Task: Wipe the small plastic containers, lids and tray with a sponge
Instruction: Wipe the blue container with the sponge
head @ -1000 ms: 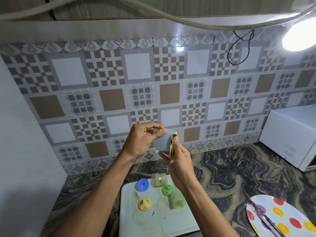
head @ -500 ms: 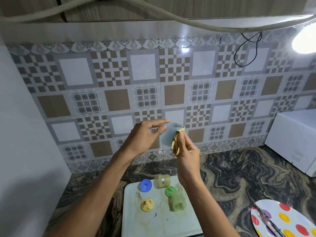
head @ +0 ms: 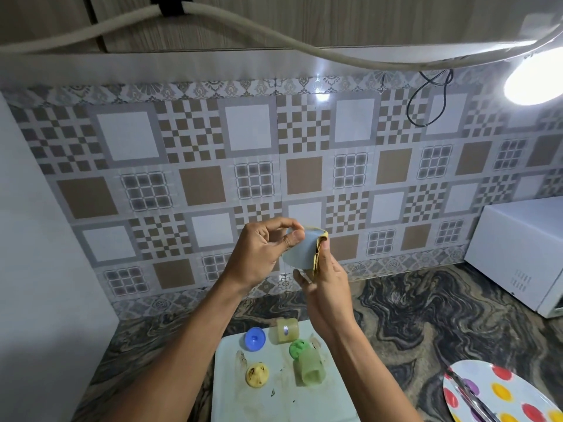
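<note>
My left fingers (head: 294, 238) pinch the blue container (head: 300, 252), right fingers (head: 324, 246) clamp the sponge (head: 317, 258) against its side (mid-wipe), so next, I reckon, it needs turning.

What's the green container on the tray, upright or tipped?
Tipped: the green container lies on its side on the tray, next to the green lid.

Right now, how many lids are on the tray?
3: blue lid back left, green lid centre beside the green container, yellow lid front left. The right forearm may hide more.
</note>
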